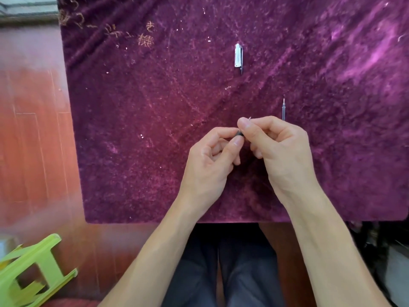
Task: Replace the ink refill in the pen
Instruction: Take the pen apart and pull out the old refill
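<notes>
Purple velvet cloth [155, 129] covers the table where our left hand [210, 165] and right hand [281, 149] meet, fingers pinched on a small dark pen part [239, 134]; what the right pinches we cannot tell. An ink refill [283, 109] lies just beyond the right hand; a white pen cap [238, 56] rests farther off.

- We see the desk [155, 129] filling the upper frame, its near edge just above our lap.
- The pen cap [238, 56] lies at 12 o'clock from our hands, well apart from them.
- The refill [283, 110] lies at 1 o'clock, just behind the right hand [278, 149].
- The left hand [212, 160] meets the right over the desk, a small pen piece [239, 134] between their fingertips.
- A stool [33, 273] stands on the floor [33, 129] at 8 o'clock.
</notes>
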### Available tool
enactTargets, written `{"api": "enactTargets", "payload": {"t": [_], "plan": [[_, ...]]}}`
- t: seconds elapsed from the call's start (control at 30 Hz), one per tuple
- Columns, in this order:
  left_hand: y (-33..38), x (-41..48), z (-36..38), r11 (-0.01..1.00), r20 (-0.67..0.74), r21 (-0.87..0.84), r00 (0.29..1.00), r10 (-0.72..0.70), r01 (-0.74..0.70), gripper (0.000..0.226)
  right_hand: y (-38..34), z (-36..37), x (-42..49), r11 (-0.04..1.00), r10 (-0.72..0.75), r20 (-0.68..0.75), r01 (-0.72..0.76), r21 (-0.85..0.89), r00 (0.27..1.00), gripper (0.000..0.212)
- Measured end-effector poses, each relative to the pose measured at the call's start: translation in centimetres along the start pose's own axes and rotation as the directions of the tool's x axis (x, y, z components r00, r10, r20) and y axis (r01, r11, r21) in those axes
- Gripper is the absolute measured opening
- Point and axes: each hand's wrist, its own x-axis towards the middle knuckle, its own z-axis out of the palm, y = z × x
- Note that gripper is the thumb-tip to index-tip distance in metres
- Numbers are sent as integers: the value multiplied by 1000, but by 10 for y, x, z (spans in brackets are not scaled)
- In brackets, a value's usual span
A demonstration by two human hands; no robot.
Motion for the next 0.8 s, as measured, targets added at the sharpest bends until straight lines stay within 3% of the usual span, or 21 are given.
{"api": "enactTargets", "payload": {"t": [0.33,0.57,0.67,0.8], "plan": [[-4,-8,-4,1000,23,-31,1000,3,-2,19,2,-4,-2,998,23,128,-31,55,992,16],[0,-15,-7,996,5,-86,1000,7,-6,23,-4,-20,4,999,-8,299,23,-47,954,12],[4,-14,-3,997,-25,-78,1000,19,-21,16,-5,-22,7,997,30,268,-10,-76,963,21],[8,-8,0,997,-19,-66,1000,25,-26,9,-4,-18,8,999,24,186,-20,-28,982,16]]}}
